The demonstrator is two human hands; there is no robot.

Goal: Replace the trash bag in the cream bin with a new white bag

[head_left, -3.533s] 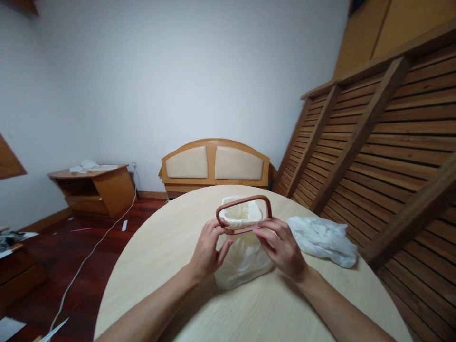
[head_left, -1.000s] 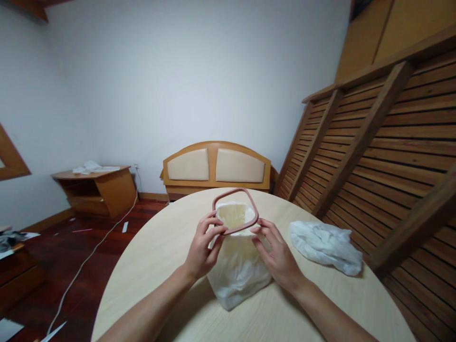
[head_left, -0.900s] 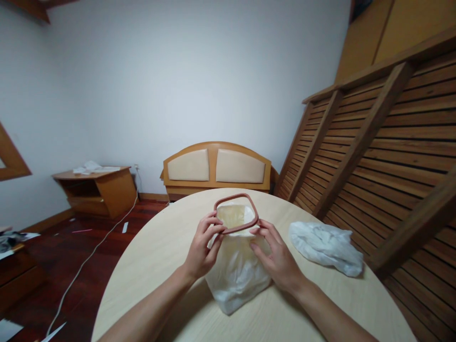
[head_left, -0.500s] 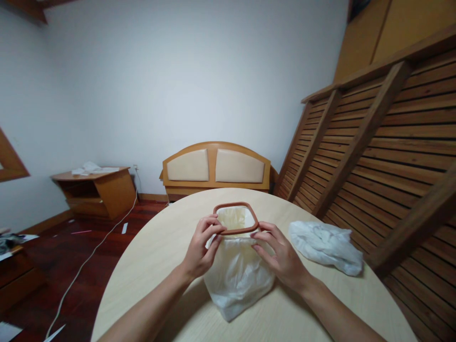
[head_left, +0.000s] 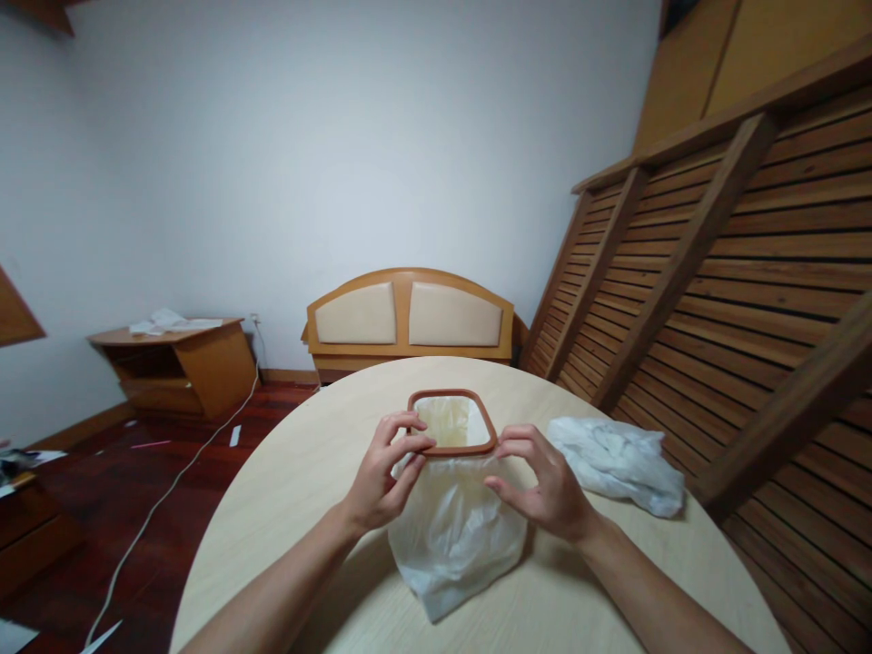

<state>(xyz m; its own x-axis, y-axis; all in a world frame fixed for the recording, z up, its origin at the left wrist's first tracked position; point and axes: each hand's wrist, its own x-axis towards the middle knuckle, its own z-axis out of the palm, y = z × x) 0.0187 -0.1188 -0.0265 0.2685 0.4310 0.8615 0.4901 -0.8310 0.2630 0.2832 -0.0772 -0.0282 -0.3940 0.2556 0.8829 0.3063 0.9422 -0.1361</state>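
A brown, rounded-square rim ring (head_left: 488,420) sits at the mouth of a bin lined with a white plastic bag (head_left: 463,536). The bag hangs over the outside and comes to a point at the front; the bin's walls are covered by it. At the ring's front left corner, my left hand (head_left: 387,468) pinches the ring, thumb below and fingers on top. My right hand (head_left: 545,481) is at the front right corner, its fingertips touching the ring while the thumb stands apart from the bag.
A crumpled white plastic bag (head_left: 617,463) lies on the round pale table (head_left: 286,509), right of my right hand. Beyond the table stands a headboard (head_left: 409,282). Slatted wooden panels (head_left: 681,263) lean on the right. A cable (head_left: 170,486) runs across the floor at left.
The ring's front edge has come down closer to the bag's fold. My right thumb has moved away from the bag. My left hand keeps its pinch. The view has shifted slightly.
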